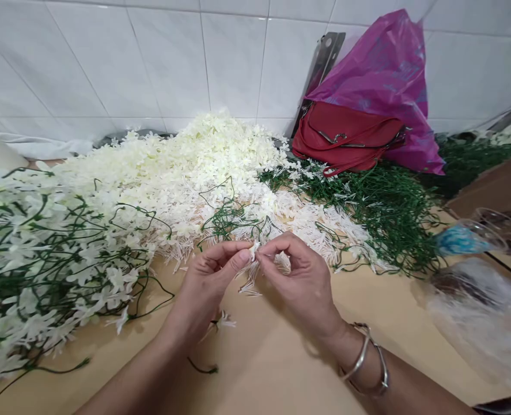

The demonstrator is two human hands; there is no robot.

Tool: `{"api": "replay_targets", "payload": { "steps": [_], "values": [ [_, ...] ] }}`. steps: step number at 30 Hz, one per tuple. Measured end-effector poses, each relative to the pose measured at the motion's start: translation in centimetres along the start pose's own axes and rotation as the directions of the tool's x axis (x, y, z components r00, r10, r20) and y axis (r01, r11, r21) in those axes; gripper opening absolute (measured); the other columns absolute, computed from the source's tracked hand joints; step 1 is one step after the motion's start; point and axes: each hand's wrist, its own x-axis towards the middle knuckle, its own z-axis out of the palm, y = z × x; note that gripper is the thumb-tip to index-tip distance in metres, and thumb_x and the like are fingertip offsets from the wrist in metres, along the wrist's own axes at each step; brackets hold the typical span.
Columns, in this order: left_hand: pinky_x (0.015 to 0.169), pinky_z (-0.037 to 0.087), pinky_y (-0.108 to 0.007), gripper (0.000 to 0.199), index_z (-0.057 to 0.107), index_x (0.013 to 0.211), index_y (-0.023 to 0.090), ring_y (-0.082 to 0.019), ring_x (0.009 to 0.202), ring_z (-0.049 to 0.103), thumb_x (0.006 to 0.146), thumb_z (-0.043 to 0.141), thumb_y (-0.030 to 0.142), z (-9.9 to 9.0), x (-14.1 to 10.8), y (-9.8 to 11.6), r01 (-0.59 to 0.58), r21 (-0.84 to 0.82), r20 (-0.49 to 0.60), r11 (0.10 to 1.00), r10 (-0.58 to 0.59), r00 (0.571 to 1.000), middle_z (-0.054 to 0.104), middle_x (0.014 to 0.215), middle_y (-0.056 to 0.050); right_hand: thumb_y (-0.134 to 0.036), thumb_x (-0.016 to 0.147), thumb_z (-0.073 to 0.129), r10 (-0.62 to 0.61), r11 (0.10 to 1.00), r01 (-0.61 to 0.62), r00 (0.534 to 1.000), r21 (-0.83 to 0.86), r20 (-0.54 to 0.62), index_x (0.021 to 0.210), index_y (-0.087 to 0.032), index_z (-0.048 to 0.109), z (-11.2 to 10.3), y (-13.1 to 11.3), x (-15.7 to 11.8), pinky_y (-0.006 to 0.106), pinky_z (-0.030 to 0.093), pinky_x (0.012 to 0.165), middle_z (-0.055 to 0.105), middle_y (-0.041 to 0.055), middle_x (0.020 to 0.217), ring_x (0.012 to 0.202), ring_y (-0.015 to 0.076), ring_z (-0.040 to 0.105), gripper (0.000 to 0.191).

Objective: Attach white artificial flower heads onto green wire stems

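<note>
Near the centre, my left hand (214, 274) pinches a small white flower piece (253, 250) between thumb and forefinger. My right hand (301, 276), with bangles on its wrist, is closed at the same piece from the other side; its fingertips meet there, and whatever thin part they grip is too small to make out. Just beyond the hands lie white stamen-like strands (324, 227) and a few green stems (224, 219). A large heap of white blossoms (212, 150) rises behind them. Below my left hand, a small white piece (226, 320) and a short green stem (202, 367) lie on the table (272, 369).
White flowers on green stems (65, 259) cover the left side. Behind a pile of green stems (380, 213) at the right are a red handbag (345, 135) and a purple plastic bag (385, 75) against the tiled wall. Clear plastic (480, 311) lies at the far right.
</note>
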Motion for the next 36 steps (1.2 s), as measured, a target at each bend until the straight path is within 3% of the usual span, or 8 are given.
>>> {"api": "replay_targets", "payload": {
  "steps": [7, 13, 19, 22, 25, 27, 31, 36],
  "values": [
    [0.093, 0.061, -0.035, 0.023, 0.083, 0.104, 0.021, -0.023, 0.098, 0.078, 0.089, 0.080, 0.038, 0.0, -0.1, 0.1, -0.118, 0.203, -0.001, 0.972, 0.120, 0.993, 0.085, 0.103, -0.006, -0.013, 0.089, 0.071, 0.055, 0.997, -0.055, 0.998, -0.048, -0.008, 0.097, -0.025, 0.068, 0.4, 0.0, -0.4, 0.030, 0.054, 0.074, 0.071, -0.0023, 0.081, 0.075, 0.0154, 0.067, 0.015],
    [0.087, 0.061, -0.032, 0.014, 0.083, 0.101, 0.027, -0.021, 0.093, 0.080, 0.093, 0.072, 0.025, -0.1, -0.7, -0.2, -0.377, 0.574, 0.045, 0.727, 0.432, 0.901, 0.085, 0.102, -0.001, -0.012, 0.088, 0.070, 0.104, 0.994, -0.103, 0.994, -0.044, 0.017, 0.114, -0.026, 0.071, 0.1, 0.2, -0.1, 0.032, 0.056, 0.077, 0.071, -0.0039, 0.078, 0.071, 0.0156, 0.065, 0.030],
    [0.087, 0.060, -0.029, 0.014, 0.084, 0.098, 0.024, -0.020, 0.092, 0.079, 0.092, 0.075, 0.033, -0.5, 0.0, -0.5, -0.279, 0.429, -0.018, 0.859, 0.317, 0.948, 0.085, 0.096, -0.003, -0.016, 0.093, 0.071, -0.037, 0.999, 0.039, 0.997, -0.021, 0.074, 0.090, -0.026, 0.074, -0.7, 0.3, 0.5, 0.035, 0.056, 0.081, 0.077, 0.0009, 0.089, 0.085, 0.0189, 0.071, 0.011],
    [0.088, 0.059, -0.029, 0.014, 0.084, 0.096, 0.022, -0.019, 0.090, 0.077, 0.089, 0.078, 0.033, -0.8, 0.3, -0.3, -0.271, 0.415, -0.081, 0.868, 0.332, 0.940, 0.084, 0.095, -0.003, -0.017, 0.096, 0.068, -0.028, 0.999, 0.028, 0.999, -0.015, -0.022, 0.096, -0.026, 0.072, -1.5, 0.4, 1.0, 0.038, 0.056, 0.089, 0.075, 0.0034, 0.096, 0.095, 0.0208, 0.070, 0.009],
    [0.087, 0.059, -0.029, 0.015, 0.083, 0.097, 0.022, -0.019, 0.089, 0.076, 0.087, 0.081, 0.033, -0.8, 0.2, 0.1, -0.252, 0.392, -0.135, 0.885, 0.326, 0.936, 0.084, 0.094, -0.003, -0.018, 0.095, 0.068, -0.105, 0.974, 0.069, 0.982, -0.217, -0.158, 0.113, -0.026, 0.071, -2.2, 0.3, 1.5, 0.049, 0.050, 0.106, 0.069, 0.0101, 0.120, 0.119, 0.0270, 0.063, 0.020],
    [0.087, 0.060, -0.029, 0.015, 0.083, 0.097, 0.022, -0.019, 0.090, 0.076, 0.088, 0.080, 0.033, -0.8, 0.0, 0.2, -0.259, 0.376, -0.126, 0.890, 0.326, 0.937, 0.084, 0.096, -0.004, -0.018, 0.094, 0.069, -0.179, 0.944, 0.139, 0.978, -0.300, -0.108, 0.119, -0.027, 0.070, -2.3, 0.0, 1.5, 0.052, 0.048, 0.110, 0.067, 0.0110, 0.126, 0.125, 0.0289, 0.060, 0.027],
    [0.089, 0.060, -0.029, 0.012, 0.082, 0.099, 0.022, -0.020, 0.094, 0.077, 0.092, 0.075, 0.029, -0.6, -0.4, 0.2, -0.332, 0.420, -0.045, 0.845, 0.385, 0.922, 0.083, 0.100, -0.004, -0.019, 0.095, 0.072, -0.173, 0.966, 0.187, 0.981, -0.179, 0.093, 0.105, -0.028, 0.073, -1.6, -0.2, 0.9, 0.043, 0.057, 0.092, 0.077, 0.0041, 0.102, 0.099, 0.0233, 0.072, 0.014],
    [0.090, 0.059, -0.026, 0.012, 0.080, 0.103, 0.025, -0.017, 0.095, 0.077, 0.098, 0.069, 0.024, -0.6, -0.8, 0.2, -0.421, 0.552, 0.072, 0.720, 0.462, 0.884, 0.083, 0.100, 0.000, -0.014, 0.093, 0.071, -0.079, 0.989, 0.090, 0.992, -0.115, 0.094, 0.087, -0.026, 0.075, -0.7, 0.3, 0.3, 0.037, 0.059, 0.082, 0.079, 0.0005, 0.089, 0.084, 0.0193, 0.073, 0.014]
  ]
}}
